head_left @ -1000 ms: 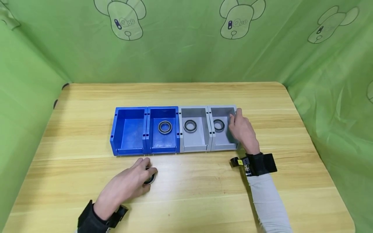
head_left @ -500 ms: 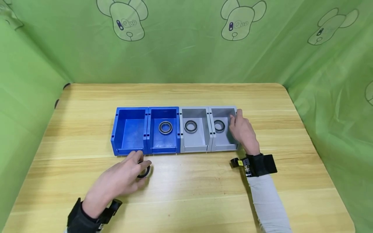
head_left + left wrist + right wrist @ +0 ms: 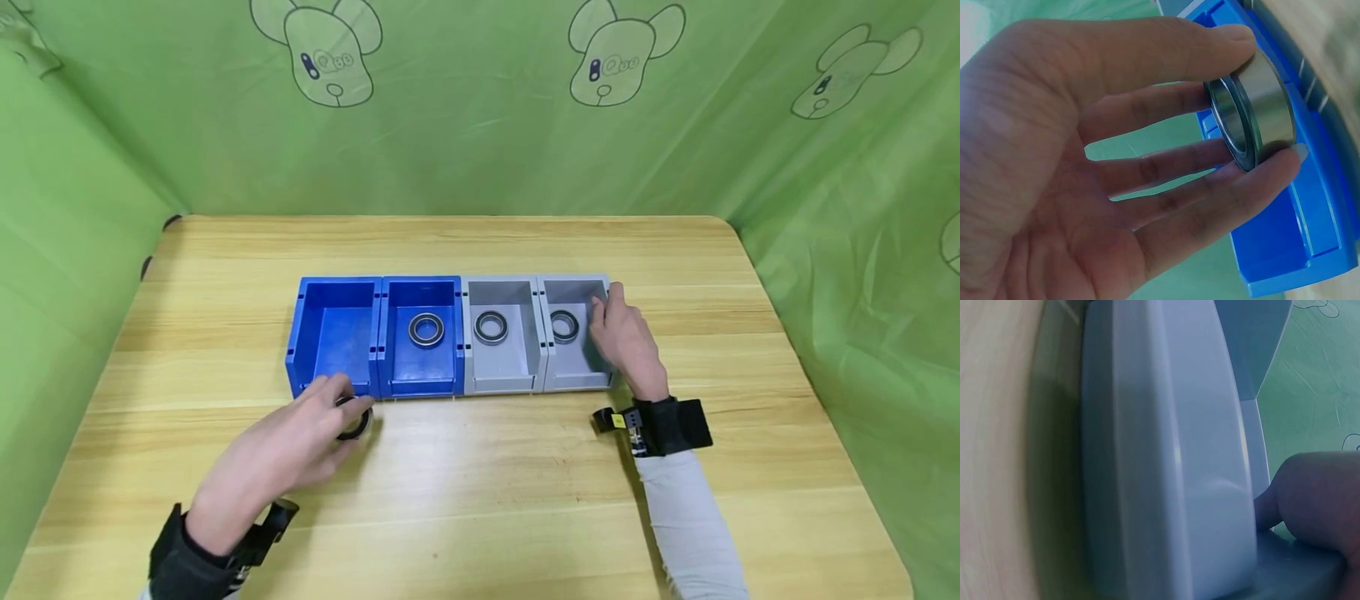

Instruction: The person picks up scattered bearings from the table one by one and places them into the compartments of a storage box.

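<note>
In the head view, my left hand (image 3: 281, 446) pinches a ball bearing (image 3: 356, 428) in front of the leftmost blue bin (image 3: 341, 333). The left wrist view shows the bearing (image 3: 1269, 103) tilted on edge, thumb on one side of its metal rim and fingers on the other. My right hand (image 3: 628, 343) grips the right wall of the rightmost grey bin (image 3: 577, 379), thumb inside. Flat in that bin lies a bearing (image 3: 564, 340). Another bearing (image 3: 491, 341) lies in the other grey bin (image 3: 506, 367), and one (image 3: 426, 344) in the second blue bin (image 3: 420, 371).
Both blue bins and both grey bins stand side by side in one row on the wooden table (image 3: 480, 500). Green cloth (image 3: 465, 150) hangs behind the table and along its sides. No bearing shows in the leftmost blue bin.
My left hand has carried the bearing leftward and toward the bins, from below the second blue bin to the front of the leftmost one. My right hand keeps its grip.
</note>
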Demonstrator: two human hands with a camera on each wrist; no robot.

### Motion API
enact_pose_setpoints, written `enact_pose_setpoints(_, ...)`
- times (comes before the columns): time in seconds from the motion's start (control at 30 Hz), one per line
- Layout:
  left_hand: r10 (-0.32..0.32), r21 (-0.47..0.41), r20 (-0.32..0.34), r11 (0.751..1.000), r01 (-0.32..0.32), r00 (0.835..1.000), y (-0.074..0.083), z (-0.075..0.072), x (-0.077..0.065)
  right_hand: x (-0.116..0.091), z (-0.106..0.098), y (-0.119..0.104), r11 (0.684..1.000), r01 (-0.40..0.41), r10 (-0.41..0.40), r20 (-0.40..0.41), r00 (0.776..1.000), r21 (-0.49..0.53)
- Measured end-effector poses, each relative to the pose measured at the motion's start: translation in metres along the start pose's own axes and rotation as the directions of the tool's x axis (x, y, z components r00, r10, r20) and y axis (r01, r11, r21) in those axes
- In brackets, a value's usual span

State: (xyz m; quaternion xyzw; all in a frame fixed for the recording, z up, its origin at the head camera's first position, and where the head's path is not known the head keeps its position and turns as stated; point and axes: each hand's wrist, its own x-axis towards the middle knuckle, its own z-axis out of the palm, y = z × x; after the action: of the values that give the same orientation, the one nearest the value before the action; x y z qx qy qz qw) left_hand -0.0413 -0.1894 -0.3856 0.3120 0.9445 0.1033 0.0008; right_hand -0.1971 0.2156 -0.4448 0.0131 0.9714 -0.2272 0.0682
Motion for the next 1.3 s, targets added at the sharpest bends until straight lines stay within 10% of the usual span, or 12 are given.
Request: enact_pose_setpoints(1.3, -0.017, 0.079, 0.073, 0.997, 0.011, 0.997, -0.038, -0.054, 0.049, 0.0, 0.001, 0.001, 1.0, 0.017, -0.016, -0.005, 1.0, 0.022)
